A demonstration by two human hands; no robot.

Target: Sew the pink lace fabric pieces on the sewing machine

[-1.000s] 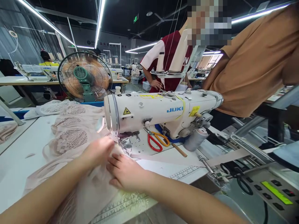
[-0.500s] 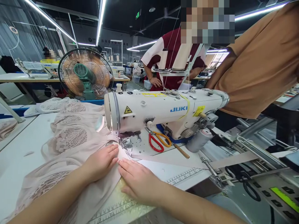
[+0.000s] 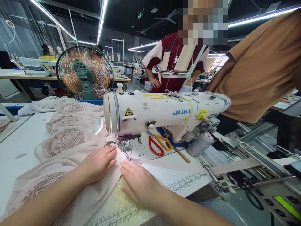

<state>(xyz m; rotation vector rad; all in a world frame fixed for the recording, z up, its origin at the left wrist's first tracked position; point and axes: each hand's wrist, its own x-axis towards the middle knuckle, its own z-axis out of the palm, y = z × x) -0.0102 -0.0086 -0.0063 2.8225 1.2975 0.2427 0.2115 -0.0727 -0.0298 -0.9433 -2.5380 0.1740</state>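
At the needle end of the sewing machine (image 3: 164,114): both hands flat on pale pink fabric (image 3: 77,147).

Head view: left hand (image 3: 100,163) lies palm down on the fabric, fingers extended and together, tips just short of the presser foot (image 3: 124,147); nothing pinched. Right hand (image 3: 137,182) just beside it, also flat and open, pressing the fabric edge where it meets the printed ruler strip (image 3: 178,183) (thumb side hidden, can't tell if it curls under). Fabric runs from under the foot leftward across the white table (image 3: 16,141), lace panels bunched behind. Red and orange scissors (image 3: 158,145) lie on the machine bed. Fan (image 3: 84,73) behind; two people stand beyond the machine.
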